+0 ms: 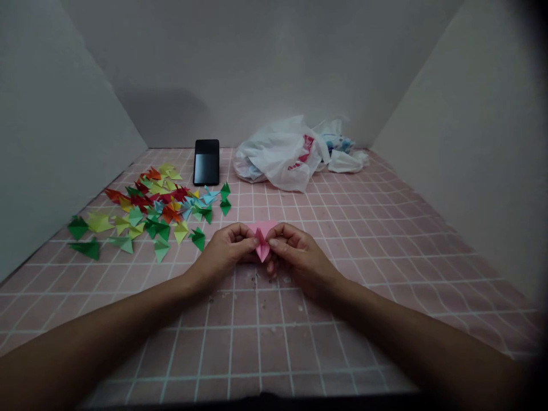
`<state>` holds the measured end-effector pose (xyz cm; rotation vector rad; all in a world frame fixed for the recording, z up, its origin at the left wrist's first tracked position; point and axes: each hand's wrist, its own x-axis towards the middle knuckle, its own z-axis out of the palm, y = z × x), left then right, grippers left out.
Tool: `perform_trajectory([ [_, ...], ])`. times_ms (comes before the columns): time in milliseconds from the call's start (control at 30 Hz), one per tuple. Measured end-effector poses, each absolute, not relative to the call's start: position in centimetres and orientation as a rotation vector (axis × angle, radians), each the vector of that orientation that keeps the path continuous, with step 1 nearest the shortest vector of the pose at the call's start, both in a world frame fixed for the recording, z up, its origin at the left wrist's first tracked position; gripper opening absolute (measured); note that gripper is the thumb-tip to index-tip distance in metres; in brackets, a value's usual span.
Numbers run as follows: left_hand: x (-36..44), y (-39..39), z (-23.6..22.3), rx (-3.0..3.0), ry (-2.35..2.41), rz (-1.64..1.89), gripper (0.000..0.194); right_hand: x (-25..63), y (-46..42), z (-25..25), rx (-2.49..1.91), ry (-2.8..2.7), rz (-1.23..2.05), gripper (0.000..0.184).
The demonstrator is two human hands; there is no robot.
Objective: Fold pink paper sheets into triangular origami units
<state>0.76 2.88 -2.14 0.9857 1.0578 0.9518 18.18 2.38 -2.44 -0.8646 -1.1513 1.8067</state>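
Observation:
A small piece of folded pink paper [262, 246] is pinched between my two hands above the middle of the table. It has a wide flat part at the back and a narrow point toward me. My left hand [231, 244] grips its left side between thumb and forefinger. On the right side, my right hand [295, 251] holds it the same way. Some of the paper's edges are hidden behind my fingers. To the left of my left hand lie several folded paper cranes [160, 228] in green, yellow, red, orange and light blue.
A black phone [206, 162] lies behind the cranes. Farther right, near the back wall, rests a crumpled white plastic bag [278, 151] with red print, beside another bag [345, 153]. A pink checked cloth [377, 245] covers the table, and pale walls enclose three sides.

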Motion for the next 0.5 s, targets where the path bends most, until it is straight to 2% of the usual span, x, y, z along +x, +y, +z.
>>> perform_trajectory([
  [500, 0.98, 2.27, -2.08, 1.039, 1.075, 0.938, 0.018, 18.1, 2.48, -2.25, -1.018, -1.354, 1.593, 0.02],
])
